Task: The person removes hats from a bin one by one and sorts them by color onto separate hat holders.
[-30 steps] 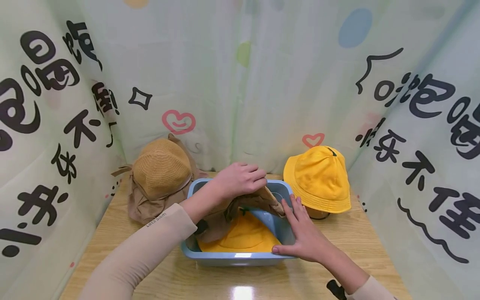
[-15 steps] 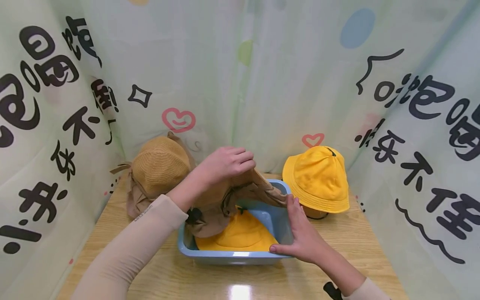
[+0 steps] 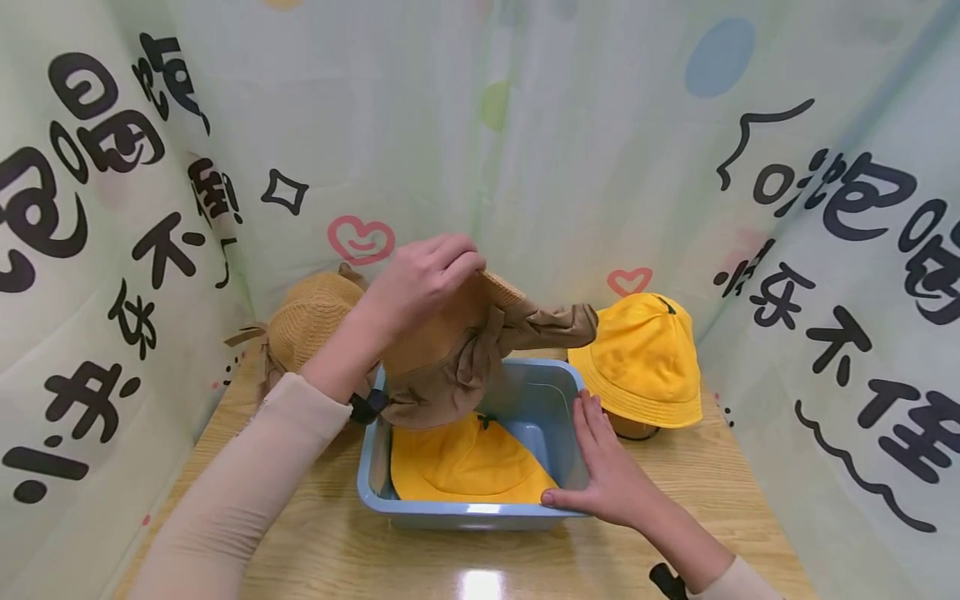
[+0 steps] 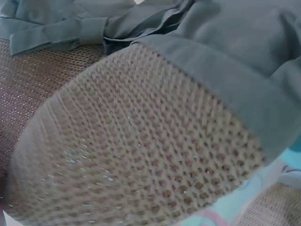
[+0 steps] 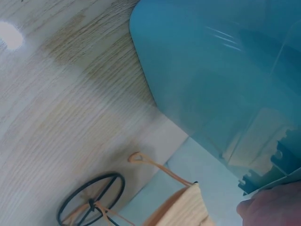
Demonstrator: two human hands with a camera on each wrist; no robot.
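In the head view, my left hand (image 3: 431, 279) pinches the top edge of a straw hat (image 3: 457, 312) trimmed with brown cloth and a bow, holding it above the blue plastic bin (image 3: 480, 508). Its woven crown (image 4: 131, 141) fills most of the left wrist view, and my left fingers are hidden there. A yellow bucket hat (image 3: 465, 462) lies inside the bin. At the bin's right side rests my right hand (image 3: 611, 467), fingers straight along the rim and thumb on the front corner. The right wrist view shows the bin's outer wall (image 5: 211, 80).
Another straw hat (image 3: 315, 317) stands behind my left forearm. Back right is a second yellow bucket hat (image 3: 637, 362). Near it, a black ring with an orange cord (image 5: 89, 200) shows in the right wrist view. A printed curtain (image 3: 555, 167) surrounds the wooden table (image 3: 315, 542).
My left hand has moved up and slightly left, raising the straw hat out of the bin and uncovering more of the yellow hat inside. My right hand stays on the rim.
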